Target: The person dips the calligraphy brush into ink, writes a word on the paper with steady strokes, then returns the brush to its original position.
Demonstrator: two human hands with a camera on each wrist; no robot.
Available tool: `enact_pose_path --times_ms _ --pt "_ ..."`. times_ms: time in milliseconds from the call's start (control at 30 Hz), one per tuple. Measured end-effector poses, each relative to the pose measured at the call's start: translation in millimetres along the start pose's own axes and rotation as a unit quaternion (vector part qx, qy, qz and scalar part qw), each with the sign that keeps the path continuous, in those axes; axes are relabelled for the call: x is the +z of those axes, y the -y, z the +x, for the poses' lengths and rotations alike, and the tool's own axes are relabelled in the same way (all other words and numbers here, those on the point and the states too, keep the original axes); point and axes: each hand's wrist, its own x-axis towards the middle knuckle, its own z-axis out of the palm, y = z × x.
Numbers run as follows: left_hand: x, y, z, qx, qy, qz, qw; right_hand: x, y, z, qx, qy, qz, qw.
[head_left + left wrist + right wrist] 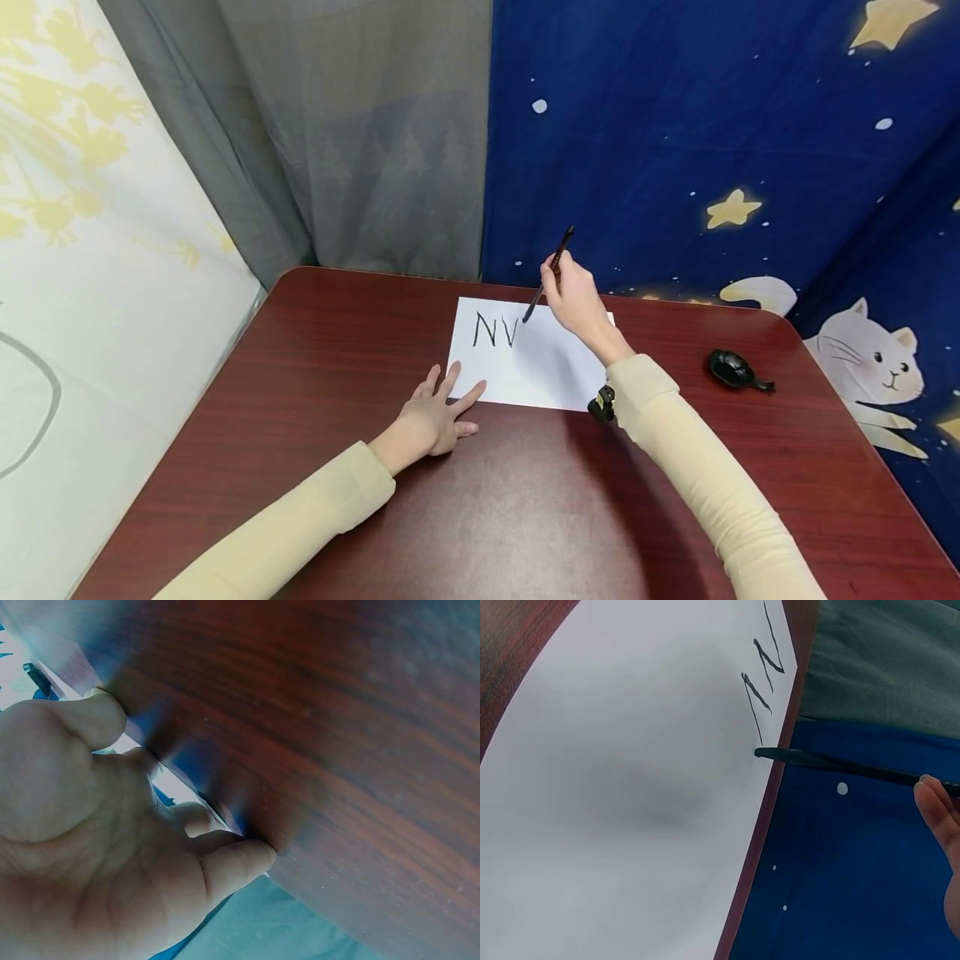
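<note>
A white sheet of paper (pixel 540 375) lies near the table's far edge, with black strokes that read as an N and a V-like shape. My right hand (pixel 573 296) pinches a dark, slender writing brush (pixel 556 265) over the paper's upper part. In the right wrist view the brush's black tip (pixel 769 753) is at the paper, near the lower end of a thin stroke. My left hand (pixel 435 417) lies with spread fingers at the sheet's lower left corner, some fingertips on the paper. The left wrist view shows that hand's palm side (pixel 112 825) close to the table.
A black, rounded, shiny object (pixel 731 369) with a short narrow end sits on the reddish-brown table (pixel 345 350), to the right of the paper. Behind the far edge hang a grey curtain (pixel 375 150) and a blue starry curtain (pixel 660 150). A white sheet (pixel 90 333) hangs at left.
</note>
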Motion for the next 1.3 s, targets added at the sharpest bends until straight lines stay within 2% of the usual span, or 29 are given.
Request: enact_pose_path --times_ms 633,800,1033,1300 --pt "-2.0 -0.2 -0.9 -0.003 0.008 0.003 1.0 -1.9 1.7 -0.6 0.016 0.012 0.009 0.9998" --pt "1.4 1.1 4.4 -0.007 0.008 0.004 0.9999 -2.4 2.4 -1.4 0.019 0.012 0.009 0.9997" --pt "17.2 9.1 19.5 -0.008 0.013 0.025 0.9996 -2.4 2.1 -1.3 0.016 0.006 0.008 0.9998" --pt "12.8 6.4 15.0 -0.009 0.012 0.017 0.9997 -2.8 5.4 -2.7 0.013 0.006 0.011 0.9998"
